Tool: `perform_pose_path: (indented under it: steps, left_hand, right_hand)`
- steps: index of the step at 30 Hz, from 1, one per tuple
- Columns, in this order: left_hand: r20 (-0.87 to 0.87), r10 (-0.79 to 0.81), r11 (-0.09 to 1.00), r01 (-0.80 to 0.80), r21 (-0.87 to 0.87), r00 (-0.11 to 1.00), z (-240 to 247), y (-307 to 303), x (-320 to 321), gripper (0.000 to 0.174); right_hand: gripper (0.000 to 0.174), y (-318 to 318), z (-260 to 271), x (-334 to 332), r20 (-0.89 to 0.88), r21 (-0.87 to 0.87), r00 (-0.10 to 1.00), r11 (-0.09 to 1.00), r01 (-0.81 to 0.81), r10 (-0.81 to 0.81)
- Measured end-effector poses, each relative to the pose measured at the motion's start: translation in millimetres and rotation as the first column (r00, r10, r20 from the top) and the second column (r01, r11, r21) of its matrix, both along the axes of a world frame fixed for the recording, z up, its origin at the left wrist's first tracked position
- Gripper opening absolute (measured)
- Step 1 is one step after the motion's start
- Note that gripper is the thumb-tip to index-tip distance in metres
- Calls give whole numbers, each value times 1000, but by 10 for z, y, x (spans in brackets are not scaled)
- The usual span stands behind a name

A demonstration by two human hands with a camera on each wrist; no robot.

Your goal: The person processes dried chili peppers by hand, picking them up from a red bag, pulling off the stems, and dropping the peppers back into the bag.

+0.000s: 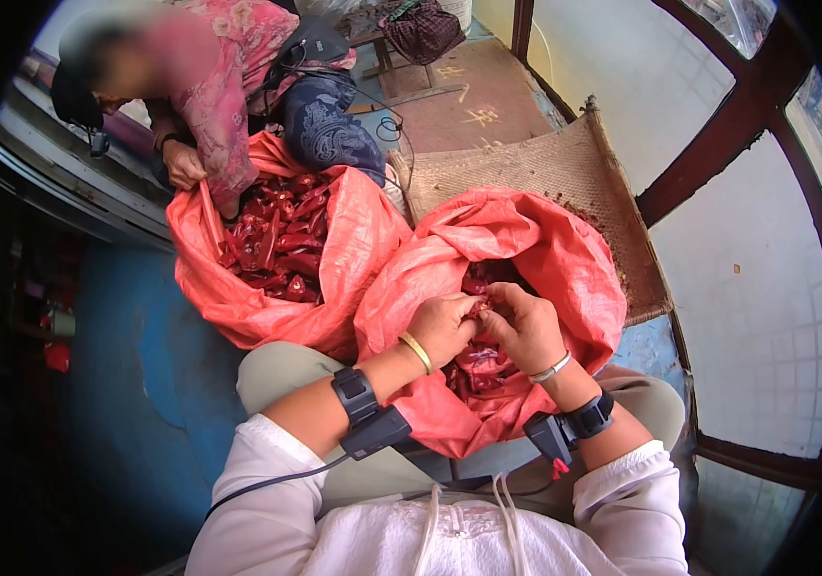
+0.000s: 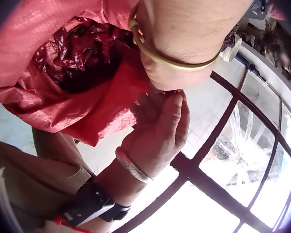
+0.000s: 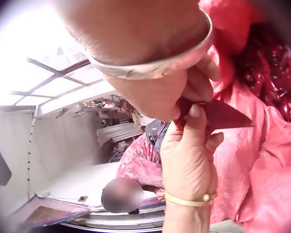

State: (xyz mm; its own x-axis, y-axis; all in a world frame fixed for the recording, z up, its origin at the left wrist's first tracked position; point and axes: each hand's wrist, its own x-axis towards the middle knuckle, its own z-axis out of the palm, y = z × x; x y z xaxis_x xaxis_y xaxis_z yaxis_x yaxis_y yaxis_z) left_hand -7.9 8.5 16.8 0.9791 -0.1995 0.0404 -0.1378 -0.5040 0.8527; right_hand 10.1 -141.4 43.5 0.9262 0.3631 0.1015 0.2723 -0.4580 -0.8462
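"Grip?"
"Both hands on one chilli (image 3: 225, 116), over the near sack (image 1: 564, 245). Left hand (image 1: 441, 331) pinches it, thumb pressed to its side; right hand (image 1: 534, 334) curls fingers at the blunt end. Tip points to three o'clock, right wrist view."
"Risks?"
"Skin may be brittle: squeezing too hard could split it. A slack pinch could drop it into the near sack, or over the rim at six o'clock. Second sack (image 1: 363, 240) sits at ten o'clock."
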Motion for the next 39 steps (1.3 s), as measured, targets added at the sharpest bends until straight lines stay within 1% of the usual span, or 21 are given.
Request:
perform_pose_path:
  steps: [2,5,8,12,14,15,16,17,18,20,22,24,26,28,29,30,32,34,36,38,39]
  left_hand:
    - [134,-7,987,-15,158,991,-19,5,21,19]
    - [207,-65,962,5,275,976,42,4,20,19]
    - [242,-104,935,11,355,965,97,-6,8,16]
    - [235,-108,931,15,363,966,87,15,4,15]
    - [250,-104,954,26,297,963,81,41,4,16]
    - [252,-102,954,23,298,962,98,48,1,16]
    - [175,-53,979,16,204,983,117,51,1,17]
    - [93,-11,994,1,109,996,132,52,3,19]
    - [97,-6,994,-5,112,995,137,60,3,19]
    - [-122,26,997,-34,-62,992,128,103,3,20]
    - [-91,15,989,-28,-142,996,43,128,-3,18]
    - [-274,-15,954,-69,-292,962,35,151,-24,16]
    - [-321,-7,941,-103,-324,947,109,181,-28,15]
    - [-439,55,843,-277,-461,897,142,228,0,15]
    - [-421,47,757,-307,-577,906,141,271,32,15]
    - [-413,54,758,-307,-576,909,156,322,66,15]
    - [-439,165,598,-444,-667,883,206,445,119,13]
    - [-428,199,570,-459,-682,882,231,551,145,12]
    - [-455,263,419,-525,-741,851,223,646,167,13]
    - [-475,267,383,-545,-746,838,266,709,148,12]
    - [-500,252,326,-559,-762,829,255,739,140,13]
  right_hand:
    - [24,19,31,8,48,-15,999,1000,26,-26]
    - [19,7,22,7,26,-42,999,998,42,-41]
    - [15,-7,-9,17,0,-65,999,997,34,-34]
    - [10,12,-121,17,-85,-24,996,999,26,-28]
    - [8,7,-121,27,-84,19,996,999,32,-30]
    - [5,0,-103,43,-358,192,933,976,99,-24]
    - [5,-2,-83,59,-599,333,800,920,206,37]
    - [8,-6,-35,70,-660,385,750,880,279,51]
    - [5,-34,-45,98,-686,423,724,852,308,79]
    - [5,-59,-30,132,-735,463,674,778,425,70]
    - [6,-112,-85,188,-757,496,644,742,451,114]
    - [7,-111,-40,205,-772,527,614,705,474,164]
    - [8,-85,-59,199,-762,548,627,673,496,159]
    - [9,-70,-76,207,-758,529,641,692,492,124]
    - [9,-72,-88,212,-757,524,643,695,492,115]
    - [9,-71,-95,219,-756,518,645,699,492,107]
    - [9,-60,-99,223,-753,521,650,702,486,108]
    - [9,-58,-125,217,-759,505,644,706,496,91]
    - [9,-53,-141,209,-756,513,646,706,488,102]
    - [9,-51,-152,208,-751,504,653,724,471,99]
    - [9,-46,-154,210,-750,507,654,724,469,102]
